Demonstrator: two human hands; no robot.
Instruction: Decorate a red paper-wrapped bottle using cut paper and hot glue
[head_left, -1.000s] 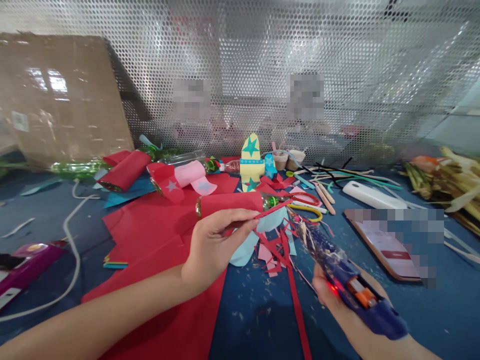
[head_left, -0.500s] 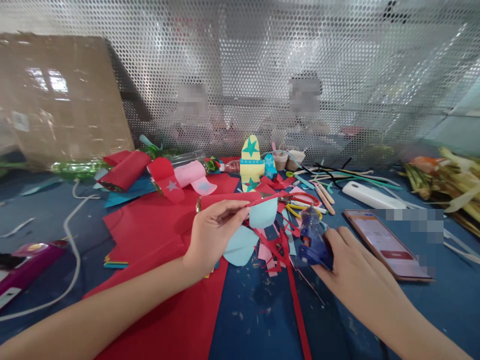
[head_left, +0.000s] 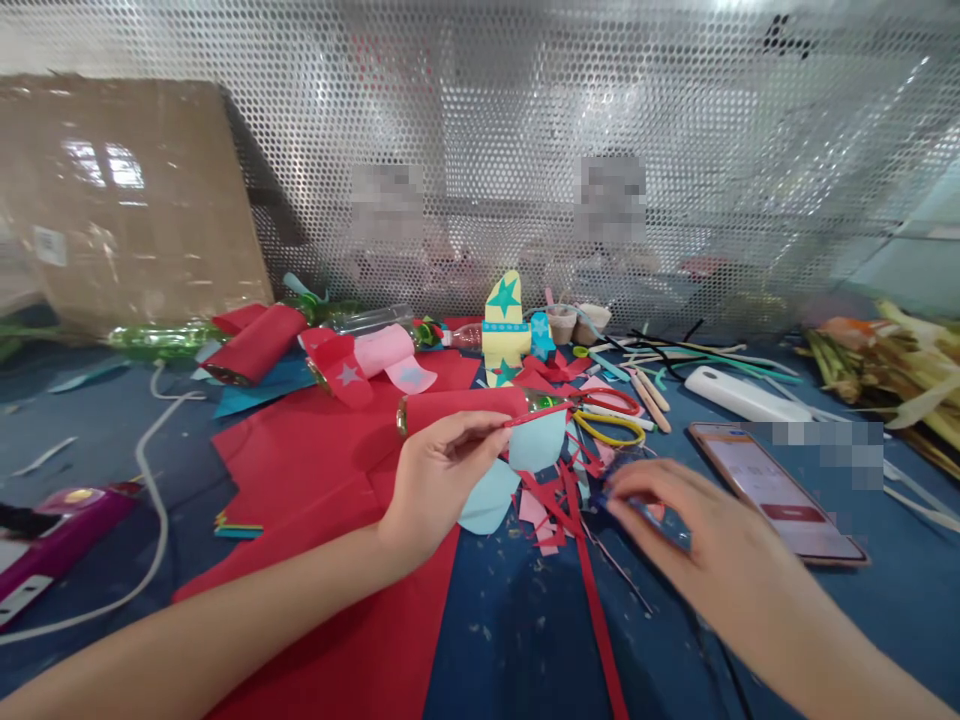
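Observation:
My left hand [head_left: 439, 480] is closed in a pinch on a thin red paper strip [head_left: 529, 417] that has a light blue paper piece [head_left: 536, 440] hanging from it. It holds them just in front of a bottle wrapped in red paper [head_left: 465, 405]. My right hand [head_left: 675, 535] is smeared by motion, palm down, over a blue glue gun [head_left: 604, 497] lying among red paper scraps [head_left: 555, 495]. Only a sliver of the gun shows under the fingers. Whether the fingers grip it is unclear.
A phone [head_left: 780, 490] lies right of my right hand. Scissors [head_left: 611, 420], sticks and a white device [head_left: 746, 392] lie behind it. A red paper sheet [head_left: 315, 460], a yellow paper rocket [head_left: 501, 325], a cardboard box [head_left: 127, 200], a white cable [head_left: 154, 490] and a perforated screen [head_left: 525, 120] surround the blue table.
My right hand lowered the glue gun from its raised position onto the scraps and now hovers over it. My left hand kept its pinch and lifted the strip with the blue piece slightly.

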